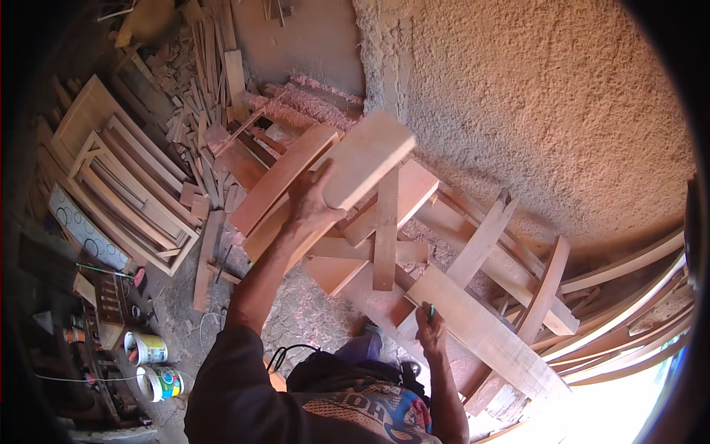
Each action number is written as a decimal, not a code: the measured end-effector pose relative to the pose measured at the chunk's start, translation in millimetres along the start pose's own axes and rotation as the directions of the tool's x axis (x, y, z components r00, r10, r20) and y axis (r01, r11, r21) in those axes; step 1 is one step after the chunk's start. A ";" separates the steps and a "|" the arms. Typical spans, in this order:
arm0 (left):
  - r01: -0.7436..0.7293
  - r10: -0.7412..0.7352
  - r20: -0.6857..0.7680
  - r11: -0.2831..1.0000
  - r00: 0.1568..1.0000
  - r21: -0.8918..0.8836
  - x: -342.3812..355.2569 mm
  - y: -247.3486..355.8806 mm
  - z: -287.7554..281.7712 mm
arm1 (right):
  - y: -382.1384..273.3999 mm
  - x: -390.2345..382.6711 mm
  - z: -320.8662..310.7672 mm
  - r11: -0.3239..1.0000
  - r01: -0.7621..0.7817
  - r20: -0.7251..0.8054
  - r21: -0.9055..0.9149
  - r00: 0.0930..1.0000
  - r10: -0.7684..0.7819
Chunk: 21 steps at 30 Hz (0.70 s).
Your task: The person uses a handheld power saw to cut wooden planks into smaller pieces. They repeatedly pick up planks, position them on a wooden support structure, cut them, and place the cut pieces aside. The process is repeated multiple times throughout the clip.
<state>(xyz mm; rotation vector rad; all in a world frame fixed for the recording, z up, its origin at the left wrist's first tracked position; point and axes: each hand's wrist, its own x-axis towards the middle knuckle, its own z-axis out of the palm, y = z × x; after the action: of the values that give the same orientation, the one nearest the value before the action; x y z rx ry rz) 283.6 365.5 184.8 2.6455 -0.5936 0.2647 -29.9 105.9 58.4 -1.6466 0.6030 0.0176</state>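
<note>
My left hand (pixel 310 201) is closed on a thick, pale wooden board (pixel 370 157), its thumb on the near side and its fingers over the far edge. The board lies slanted across other timber. A reddish plank (pixel 285 177) runs alongside it, just left of the hand. My right hand (pixel 431 334) is closed around a slim green pencil (pixel 431 312), whose end points up. Right beside that hand lies a wide, light plank (pixel 492 337), slanting down to the right. Between the hands, a short upright-looking wood strip (pixel 385 237) crosses the pile.
Curved wooden strips (pixel 636 318) are stacked at the right below a rough plaster wall (pixel 532 96). Wooden frames (pixel 133 185) lean at the left, near a heap of offcuts (pixel 188 96). Two paint buckets (pixel 159 383) stand at the lower left. Pink shavings (pixel 314 103) cover the far floor.
</note>
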 end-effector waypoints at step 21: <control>-0.156 0.155 -0.015 0.971 0.988 -0.181 36.5 -146.9 139.1 | 56.5 32.2 -1.0 0.937 0.283 -0.115 0.206 0.958 -0.264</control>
<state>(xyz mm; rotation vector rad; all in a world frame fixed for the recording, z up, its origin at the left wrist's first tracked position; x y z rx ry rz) 394.3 412.7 18.1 2.4271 -0.7879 0.2452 -24.7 90.6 -4.6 -1.5068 0.4186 -0.3159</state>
